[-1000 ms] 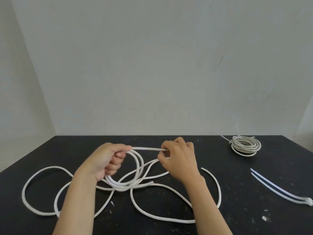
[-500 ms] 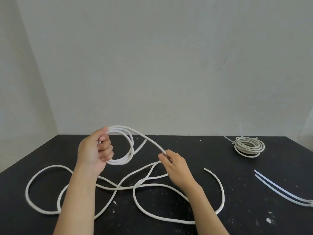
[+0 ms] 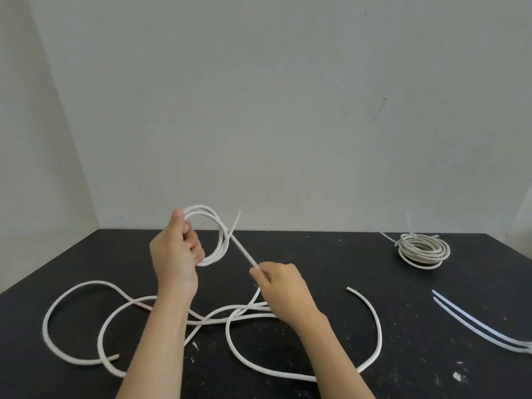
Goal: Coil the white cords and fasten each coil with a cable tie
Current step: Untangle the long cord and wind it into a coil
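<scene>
A small coil [image 3: 211, 236] of white cord [image 3: 302, 370] is gripped by the left hand [image 3: 175, 254] above the table [image 3: 374, 326]; the straight run is pinched by the right hand [image 3: 283, 289], with slack looped beneath both; well right are a tied coil [image 3: 421, 250] and two cable ties [image 3: 478, 323]

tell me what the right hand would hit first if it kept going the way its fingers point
The right hand points up and left along the straight cord it pinches, so it would likely meet the coil held by the left hand first. Depth is hard to judge from one view.
</scene>
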Tool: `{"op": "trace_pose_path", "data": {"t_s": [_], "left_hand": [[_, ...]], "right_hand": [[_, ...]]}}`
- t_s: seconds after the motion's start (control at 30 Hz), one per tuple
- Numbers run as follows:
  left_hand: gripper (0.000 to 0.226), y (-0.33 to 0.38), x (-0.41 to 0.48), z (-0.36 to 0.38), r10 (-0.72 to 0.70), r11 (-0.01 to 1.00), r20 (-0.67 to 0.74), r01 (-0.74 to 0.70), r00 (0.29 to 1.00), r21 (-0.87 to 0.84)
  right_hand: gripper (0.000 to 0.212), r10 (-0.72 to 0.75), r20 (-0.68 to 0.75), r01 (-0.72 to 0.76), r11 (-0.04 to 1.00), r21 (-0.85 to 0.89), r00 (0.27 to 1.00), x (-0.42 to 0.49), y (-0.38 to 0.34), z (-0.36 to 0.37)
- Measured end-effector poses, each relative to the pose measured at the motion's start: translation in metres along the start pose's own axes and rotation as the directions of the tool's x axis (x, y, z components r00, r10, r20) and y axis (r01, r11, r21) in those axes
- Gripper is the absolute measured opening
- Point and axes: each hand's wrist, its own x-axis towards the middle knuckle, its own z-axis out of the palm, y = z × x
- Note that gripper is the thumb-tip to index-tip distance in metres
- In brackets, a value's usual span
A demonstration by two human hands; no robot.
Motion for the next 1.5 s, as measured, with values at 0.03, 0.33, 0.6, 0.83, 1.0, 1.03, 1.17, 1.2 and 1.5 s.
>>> {"op": "trace_pose_path", "data": {"t_s": [0.03,0.33,0.6,0.83,1.0,1.03,1.17,1.2,1.5], "left_hand": [[0.044,-0.004,-0.002,0.003,0.035,0.998,0.011,-0.036,0.999,0.058],[0.041,-0.035,-0.016,0.014,-0.106,0.713,0.474,-0.266,0.874,0.649],[0.049,-0.035,-0.019,0.017,-0.286,0.798,0.524,-0.104,0.802,0.594],[0.054,-0.037,-0.025,0.023,-0.424,0.732,0.440,0.013,0.791,0.682],[0.044,-0.034,-0.021,0.021,-0.426,0.742,0.344,0.106,0.836,0.661],[0.042,-0.034,-0.020,0.020,-0.416,0.756,0.327,0.122,0.849,0.643],[0.041,-0.026,-0.014,0.015,-0.428,0.820,0.262,0.249,0.865,0.516],[0.042,-0.023,-0.013,0.013,-0.454,0.829,0.283,0.284,0.845,0.482],[0.026,-0.019,-0.012,0.006,-0.475,0.854,0.457,0.268,0.752,0.447]], "right_hand": [[0.042,-0.009,0.042,0.012,0.997,-0.078,0.999,-0.001,-0.005,0.000],[0.023,-0.178,0.192,0.229,0.928,-0.293,0.965,-0.010,-0.036,-0.025],[0.015,-0.162,0.075,0.154,0.982,0.113,0.984,-0.006,-0.023,-0.040],[0.029,-0.048,0.133,0.012,0.966,0.259,0.990,-0.009,-0.023,-0.045],[0.023,0.066,0.263,-0.084,0.995,0.057,0.962,-0.008,-0.015,-0.059],[0.016,0.088,0.295,-0.087,0.996,-0.015,0.952,-0.008,-0.014,-0.058],[0.015,0.220,0.221,-0.209,0.975,-0.070,0.950,-0.009,-0.007,-0.054],[0.017,0.246,0.182,-0.249,0.969,-0.010,0.952,-0.008,-0.005,-0.052],[0.021,0.187,0.319,-0.369,0.509,0.778,0.929,0.000,0.008,-0.030]]}}
